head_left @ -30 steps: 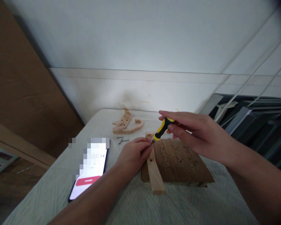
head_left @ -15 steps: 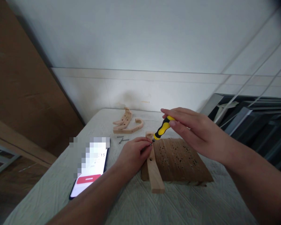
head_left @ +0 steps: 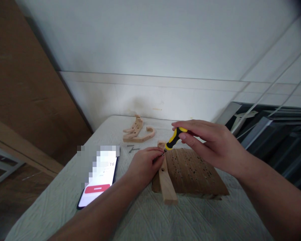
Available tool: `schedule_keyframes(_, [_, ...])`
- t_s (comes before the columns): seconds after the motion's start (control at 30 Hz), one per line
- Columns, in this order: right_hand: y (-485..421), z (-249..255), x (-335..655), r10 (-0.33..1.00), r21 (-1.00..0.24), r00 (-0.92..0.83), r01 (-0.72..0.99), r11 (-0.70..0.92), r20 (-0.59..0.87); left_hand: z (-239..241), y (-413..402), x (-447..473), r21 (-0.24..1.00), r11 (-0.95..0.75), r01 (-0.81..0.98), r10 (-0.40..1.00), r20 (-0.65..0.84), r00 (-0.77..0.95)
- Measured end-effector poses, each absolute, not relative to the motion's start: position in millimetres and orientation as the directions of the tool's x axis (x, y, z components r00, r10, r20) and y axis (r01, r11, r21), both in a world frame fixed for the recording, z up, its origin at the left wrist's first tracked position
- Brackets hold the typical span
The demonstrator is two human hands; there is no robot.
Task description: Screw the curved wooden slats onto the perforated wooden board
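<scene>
My right hand [head_left: 210,144] is closed round the top of a small yellow and black screwdriver [head_left: 172,140], which slants down to the left. Its tip meets a pale wooden strip [head_left: 167,184] that lies along the left edge of a brown block full of small holes [head_left: 193,172]. My left hand [head_left: 144,165] rests on the table beside the strip, its fingertips pinched together right at the screwdriver's tip. What they pinch is too small to make out.
A phone [head_left: 100,177] with a lit screen lies on the white cloth-covered table [head_left: 140,221], left of my left arm. Curved wooden pieces [head_left: 137,132] and loose screws [head_left: 132,149] lie farther back. A brown board leans at the left; dark framed panels [head_left: 278,140] stand at the right.
My right hand's fingers have shifted round the screwdriver handle from frame to frame while its tip stays at the same spot. My left hand has held its place.
</scene>
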State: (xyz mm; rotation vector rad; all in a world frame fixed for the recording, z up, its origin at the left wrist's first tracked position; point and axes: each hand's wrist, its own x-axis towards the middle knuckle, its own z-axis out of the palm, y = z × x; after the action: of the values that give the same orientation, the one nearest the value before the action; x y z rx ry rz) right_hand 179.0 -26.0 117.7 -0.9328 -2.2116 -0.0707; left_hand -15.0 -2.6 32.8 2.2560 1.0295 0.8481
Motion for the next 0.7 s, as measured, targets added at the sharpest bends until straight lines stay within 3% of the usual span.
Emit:
schedule_keyframes(0.17, [-24.2,113.4,170.2,0.605,-0.246,-0.413,0.649,0.720,0.681,31.5,-1.9,-14.6,0.662,-0.583,0.472,0.793,0.334,0.510])
schedule_keyframes(0.43, [-26.0,108.2,173.2,0.594,-0.272,-0.495,0.577,0.771,0.634,31.4,-2.4,-14.7,0.646,-0.586,0.489,0.791,0.327,0.517])
schedule_keyframes(0.57, [-25.9,107.5,169.8,0.644,-0.330,-0.400,0.614,0.717,0.652,32.5,-2.8,-14.8,0.638,-0.585,0.500,0.792,0.316,0.523])
schedule_keyframes(0.7, [-22.9,106.4,166.9,0.586,-0.224,-0.402,0.657,0.720,0.703,32.8,-3.0,-14.6,0.633,-0.583,0.509,0.795,0.314,0.519])
